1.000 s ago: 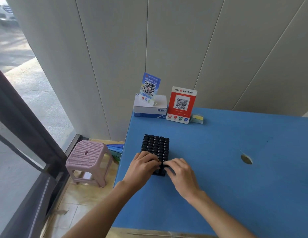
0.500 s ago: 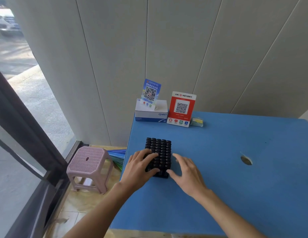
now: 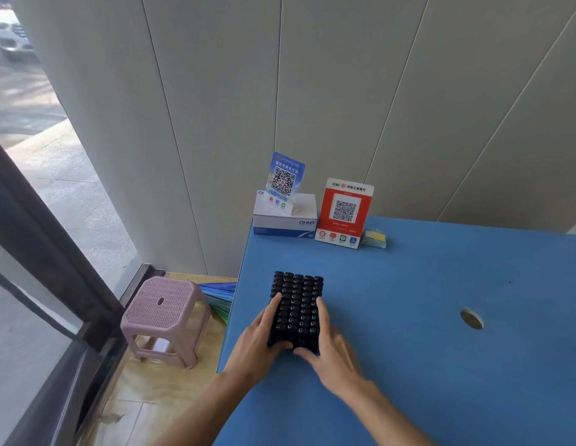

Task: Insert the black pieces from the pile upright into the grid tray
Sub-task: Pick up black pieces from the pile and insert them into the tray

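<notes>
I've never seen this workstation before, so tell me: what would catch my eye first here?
The black grid tray, packed with upright black pieces, sits near the left edge of the blue table, flanked by the left hand and right hand. Behind it, a red QR sign stands by the wall; a pink stool stands on the floor to the left.

Both hands now flank the grid tray (image 3: 297, 309) instead of resting atop its near end: the left hand (image 3: 259, 344) lies along its left side, the right hand (image 3: 332, 347) along its right, thumbs meeting at the near edge.
</notes>
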A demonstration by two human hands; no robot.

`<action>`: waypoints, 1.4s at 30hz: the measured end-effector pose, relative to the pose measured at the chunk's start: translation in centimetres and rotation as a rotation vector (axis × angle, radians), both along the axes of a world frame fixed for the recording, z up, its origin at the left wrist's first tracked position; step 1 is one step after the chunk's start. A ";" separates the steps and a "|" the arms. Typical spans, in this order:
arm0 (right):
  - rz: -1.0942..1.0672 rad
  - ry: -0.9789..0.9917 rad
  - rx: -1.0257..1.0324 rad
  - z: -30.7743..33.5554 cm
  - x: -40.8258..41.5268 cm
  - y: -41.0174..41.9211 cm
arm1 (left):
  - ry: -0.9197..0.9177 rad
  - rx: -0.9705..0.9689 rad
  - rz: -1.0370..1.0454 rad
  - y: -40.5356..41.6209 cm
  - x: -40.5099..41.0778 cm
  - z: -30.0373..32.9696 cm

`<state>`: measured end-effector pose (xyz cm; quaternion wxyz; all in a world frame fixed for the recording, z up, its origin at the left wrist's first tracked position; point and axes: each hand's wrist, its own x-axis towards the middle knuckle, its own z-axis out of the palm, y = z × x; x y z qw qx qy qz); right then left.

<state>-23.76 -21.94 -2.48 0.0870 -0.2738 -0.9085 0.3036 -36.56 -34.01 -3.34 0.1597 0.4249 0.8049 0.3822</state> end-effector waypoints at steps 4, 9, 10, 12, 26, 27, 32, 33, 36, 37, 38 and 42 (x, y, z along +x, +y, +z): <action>0.005 0.038 0.001 -1.0 -1.6 1.4 | 0.026 0.007 0.042 1.0 -0.6 -0.1; 0.006 0.058 -0.016 -1.2 -4.4 3.7 | 0.004 0.017 0.096 3.3 -2.7 0.0; 0.008 0.058 -0.012 -1.2 -4.9 4.2 | 0.002 0.024 0.101 3.8 -3.3 0.0; 0.014 0.054 -0.004 -1.3 -6.1 5.1 | -0.001 0.019 0.114 4.8 -4.4 -0.1; 0.037 0.078 0.032 -1.8 -12.8 10.4 | -0.021 0.005 0.132 9.9 -11.2 -0.5; 0.039 0.070 0.034 -1.7 -13.0 10.5 | -0.018 0.000 0.133 10.0 -11.4 -0.5; 0.049 0.053 0.030 -1.5 -13.9 11.2 | -0.009 -0.003 0.128 10.5 -12.3 -0.5; 0.045 0.046 0.022 -1.3 -14.0 11.2 | -0.003 -0.014 0.127 10.5 -12.3 -0.5; 0.033 0.056 -0.006 -1.2 -14.0 11.0 | 0.008 -0.007 0.117 10.5 -12.4 -0.3; 0.024 0.045 -0.019 -1.0 -13.9 10.9 | -0.004 -0.013 0.115 10.4 -12.3 -0.2; 0.014 0.048 -0.027 -1.4 -13.9 10.9 | -0.010 -0.004 0.110 10.4 -12.4 -0.4; -0.011 0.055 -0.050 -0.5 -13.1 10.5 | -0.002 0.015 0.080 9.5 -12.4 0.1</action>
